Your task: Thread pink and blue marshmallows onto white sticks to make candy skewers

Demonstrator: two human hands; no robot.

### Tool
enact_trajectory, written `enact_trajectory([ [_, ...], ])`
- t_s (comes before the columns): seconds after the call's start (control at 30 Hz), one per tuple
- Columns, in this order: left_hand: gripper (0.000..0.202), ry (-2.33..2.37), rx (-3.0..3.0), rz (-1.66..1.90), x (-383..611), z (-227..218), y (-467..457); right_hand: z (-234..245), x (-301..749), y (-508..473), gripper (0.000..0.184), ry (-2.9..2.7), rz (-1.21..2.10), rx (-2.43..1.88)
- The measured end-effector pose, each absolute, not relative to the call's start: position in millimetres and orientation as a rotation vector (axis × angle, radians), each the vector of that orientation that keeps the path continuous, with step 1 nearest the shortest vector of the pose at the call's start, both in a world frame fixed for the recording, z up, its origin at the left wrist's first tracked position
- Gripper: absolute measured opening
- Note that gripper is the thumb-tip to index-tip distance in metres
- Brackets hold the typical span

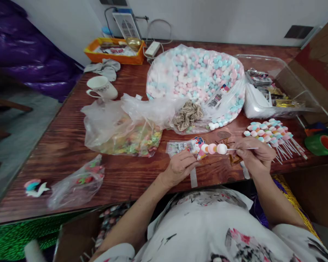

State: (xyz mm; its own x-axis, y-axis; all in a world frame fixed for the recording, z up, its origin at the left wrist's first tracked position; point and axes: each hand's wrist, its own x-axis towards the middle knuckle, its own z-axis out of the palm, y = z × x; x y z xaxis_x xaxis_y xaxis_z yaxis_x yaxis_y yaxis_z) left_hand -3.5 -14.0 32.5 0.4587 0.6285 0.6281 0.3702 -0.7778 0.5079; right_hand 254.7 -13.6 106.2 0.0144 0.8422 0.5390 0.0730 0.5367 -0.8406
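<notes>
The right hand (255,154) has its grip pinched shut on the bare tail of the skewer (243,148), thumb and fingertips pressed onto the thin stick. The left hand (180,165) closes its grip at the other end, beside the outermost of the three marshmallows (213,148); whether it nips the sweet or the stick's tip is hidden. The skewer is held level between both hands, just above the tabletop (131,174) near its front edge, over a small printed packet (180,146). To the right lies a fan of finished skewers (270,133); behind sits the big open bag of marshmallows (194,72), with a bag of coloured sweets (125,136) to the left. The risks look modest. Too hard a squeeze from the left grip could squash or tear a soft marshmallow. The slim stick could bend or snap if the hands push towards each other off-line. A pointed tip could prick a fingertip, and a slack pinch would let the skewer roll off the edge.
</notes>
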Motion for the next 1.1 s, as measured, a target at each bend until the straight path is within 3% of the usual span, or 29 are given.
enact_trajectory([
  [0.23,0.008,0.919,2.313,1.210,-9,32,-16,97,258,-8,0.006,-1.116,1.117,-0.738],
  [0.57,0.015,0.933,2.279,1.151,-6,35,-17,82,247,-14,0.004,-1.188,0.838,-0.803],
  [1.1,0.024,1.122,1.784,1.156,-8,31,-22,95,267,-9,0.009,-0.926,0.851,-0.791],
])
